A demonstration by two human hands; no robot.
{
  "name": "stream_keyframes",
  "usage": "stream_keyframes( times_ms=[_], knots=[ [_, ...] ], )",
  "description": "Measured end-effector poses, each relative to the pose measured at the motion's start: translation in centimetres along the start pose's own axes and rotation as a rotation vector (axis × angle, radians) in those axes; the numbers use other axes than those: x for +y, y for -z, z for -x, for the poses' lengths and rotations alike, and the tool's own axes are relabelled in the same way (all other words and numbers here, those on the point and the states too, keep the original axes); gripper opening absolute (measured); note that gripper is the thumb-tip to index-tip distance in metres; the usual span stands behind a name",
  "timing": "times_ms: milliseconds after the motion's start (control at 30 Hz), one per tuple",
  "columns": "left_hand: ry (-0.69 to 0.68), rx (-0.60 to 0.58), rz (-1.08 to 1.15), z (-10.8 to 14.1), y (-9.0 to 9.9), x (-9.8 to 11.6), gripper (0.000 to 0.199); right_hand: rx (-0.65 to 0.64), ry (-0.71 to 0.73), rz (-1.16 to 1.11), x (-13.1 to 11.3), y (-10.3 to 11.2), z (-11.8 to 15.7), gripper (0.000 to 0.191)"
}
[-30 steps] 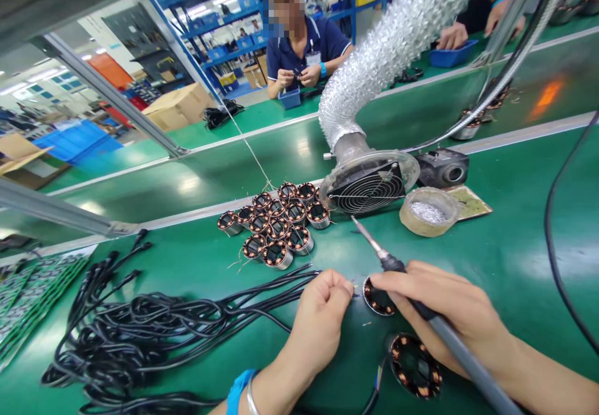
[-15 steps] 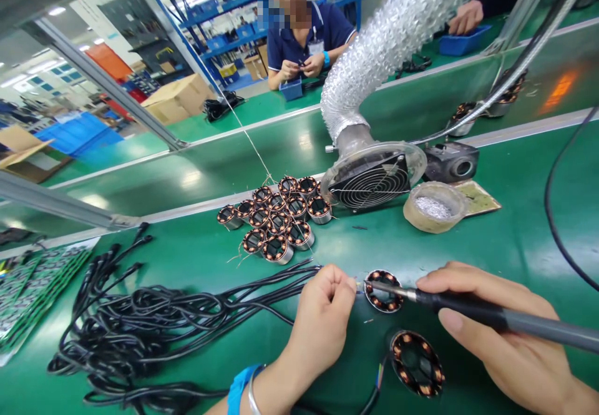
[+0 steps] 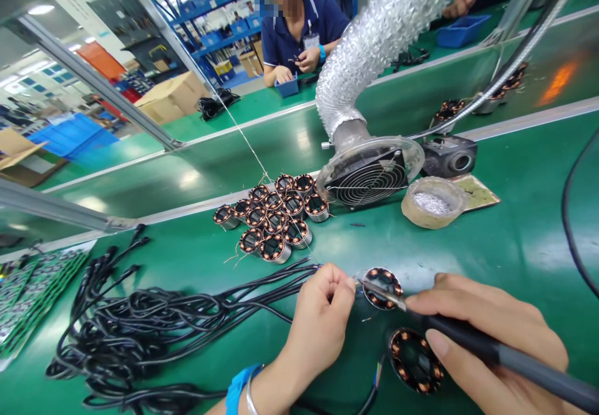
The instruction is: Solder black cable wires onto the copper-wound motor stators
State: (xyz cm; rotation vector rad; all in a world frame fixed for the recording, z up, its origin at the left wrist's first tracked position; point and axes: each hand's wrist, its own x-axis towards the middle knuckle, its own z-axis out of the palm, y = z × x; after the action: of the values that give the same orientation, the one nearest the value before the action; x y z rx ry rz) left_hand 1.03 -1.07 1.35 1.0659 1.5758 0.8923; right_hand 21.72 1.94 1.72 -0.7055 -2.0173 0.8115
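Observation:
My right hand (image 3: 505, 340) grips a soldering iron (image 3: 461, 335) like a pen, its tip pointing left over a copper-wound motor stator (image 3: 382, 289). Just left of that stator, my left hand (image 3: 322, 315) is closed in a pinch. A thin strand of solder wire (image 3: 243, 133) runs down from above into this hand; fine wire ends show at the fingertips, too small to make out fully. The iron's tip almost meets them. Below lies a second stator (image 3: 415, 362), with a black cable (image 3: 372, 396) showing coloured wire ends beside it.
Several stators (image 3: 274, 218) stand grouped behind my left hand. Black cables (image 3: 154, 315) lie to the left, near green circuit boards (image 3: 42, 296). A fume extractor (image 3: 369, 178), a bowl of silvery bits (image 3: 433, 203) and an iron holder (image 3: 452, 156) stand behind. A co-worker (image 3: 304, 34) sits opposite.
The soldering iron's tip has shifted left and a little down, towards my left fingertips. My right hand has tilted the handle lower. My left hand stays nearly in place.

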Motion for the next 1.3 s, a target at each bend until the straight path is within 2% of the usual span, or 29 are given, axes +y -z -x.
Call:
stream_keyframes(
  times_ms=[167, 367, 700, 867, 1067, 1300],
  knots=[
    [-0.002, -0.013, -0.008, 0.0, 0.1, -0.1, 0.030, 0.055, -0.029, -0.008, -0.4, 0.0, 0.3, 0.023],
    [-0.009, -0.012, -0.006, 0.0, 0.1, -0.2, 0.029, 0.046, -0.083, -0.020, -0.6, 0.4, 0.2, 0.023],
    [0.005, -0.024, 0.035, -0.1, 0.0, -0.1, 0.029, 0.104, -0.045, -0.044, -0.5, -0.6, 0.0, 0.018],
    [0.006, -0.010, 0.047, -0.2, 0.0, -0.1, 0.030, 0.056, -0.038, -0.032, -0.3, -0.6, -0.1, 0.020],
    [0.013, -0.005, 0.046, -0.1, 0.0, 0.1, 0.032, 0.163, -0.060, -0.066, -0.5, -0.6, 0.1, 0.020],
    [0.019, 0.006, 0.031, -0.2, 0.1, 0.1, 0.031, 0.148, -0.052, -0.070, -0.4, -0.3, 0.0, 0.023]
  ],
)
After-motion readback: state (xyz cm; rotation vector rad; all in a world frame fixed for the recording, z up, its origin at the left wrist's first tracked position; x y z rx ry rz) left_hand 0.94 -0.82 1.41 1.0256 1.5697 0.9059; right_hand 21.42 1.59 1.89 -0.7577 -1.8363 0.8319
